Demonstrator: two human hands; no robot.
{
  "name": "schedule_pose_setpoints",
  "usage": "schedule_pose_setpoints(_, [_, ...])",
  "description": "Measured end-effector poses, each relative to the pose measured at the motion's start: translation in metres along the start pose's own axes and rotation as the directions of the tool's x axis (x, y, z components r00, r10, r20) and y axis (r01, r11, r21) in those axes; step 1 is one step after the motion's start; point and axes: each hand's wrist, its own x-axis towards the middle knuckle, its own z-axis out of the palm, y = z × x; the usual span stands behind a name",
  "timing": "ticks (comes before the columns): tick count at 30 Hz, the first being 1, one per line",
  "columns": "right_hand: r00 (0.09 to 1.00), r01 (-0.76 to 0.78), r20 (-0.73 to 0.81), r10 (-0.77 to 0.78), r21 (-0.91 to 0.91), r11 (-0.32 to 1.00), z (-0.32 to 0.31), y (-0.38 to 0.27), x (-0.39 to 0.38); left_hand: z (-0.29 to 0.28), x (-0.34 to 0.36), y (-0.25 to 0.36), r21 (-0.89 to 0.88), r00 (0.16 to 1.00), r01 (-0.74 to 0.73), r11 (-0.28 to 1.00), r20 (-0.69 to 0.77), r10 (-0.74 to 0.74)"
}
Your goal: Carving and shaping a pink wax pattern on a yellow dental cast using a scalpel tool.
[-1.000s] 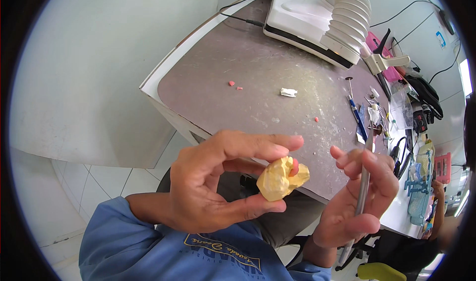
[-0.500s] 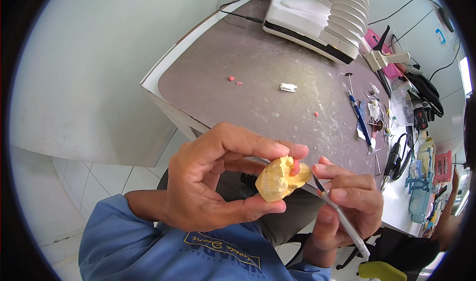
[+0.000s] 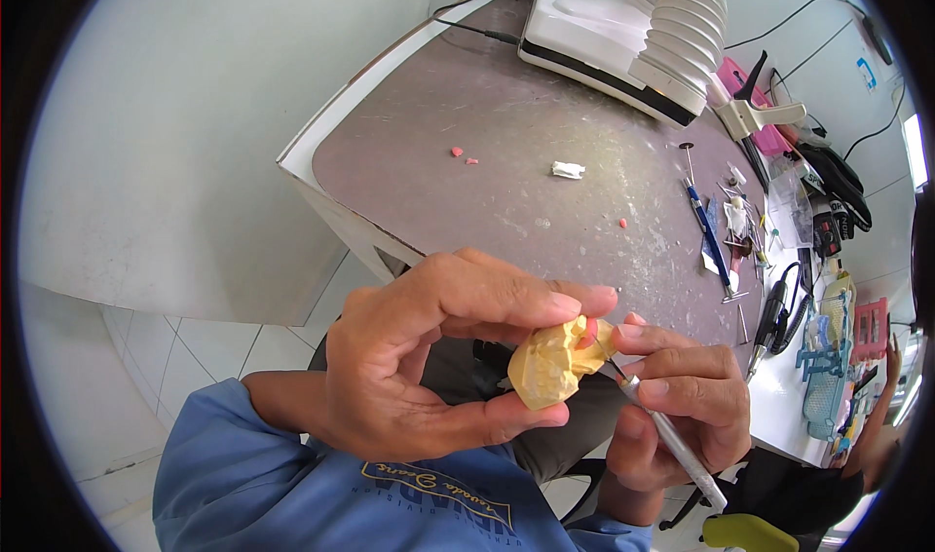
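Between the thumb and fingers of my left hand sits a yellow plaster dental model, held in the air in front of the bench. A pink piece, wax-like in look, shows on the model's upper right part. My right hand is closed in a pen-like grip round a carving knife with a silver metal handle. The thin dark blade points up and left, and its tip is at the model's right side, close to the pink part. Whether the tip touches cannot be made out.
On the grey bench top lie small pink bits and a crumpled white piece. A white machine with a ribbed hose stands at the back. Rightward are a blue-handled tool, loose burs and a black handpiece. Another person's arm shows far right.
My left hand has lowered slightly and tilted the model. The knife has turned a little, its blade now nearer the pink part.
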Motion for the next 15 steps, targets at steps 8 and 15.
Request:
schedule_pose_setpoints(8, [1.0, 0.012, 0.0, -0.012, -0.016, 1.0, 0.0004, 0.0022, 0.0015, -0.0017, 0.0017, 0.0002, 0.024, 1.0, -0.018, 1.0, 0.023, 0.018])
schedule_pose_setpoints(15, [0.999, 0.031, -0.019, -0.031, -0.023, 0.999, 0.0029, 0.0037, 0.0019, -0.0017, 0.0005, -0.0021, -0.004, 0.999, -0.04, 0.999, 0.012, 0.04])
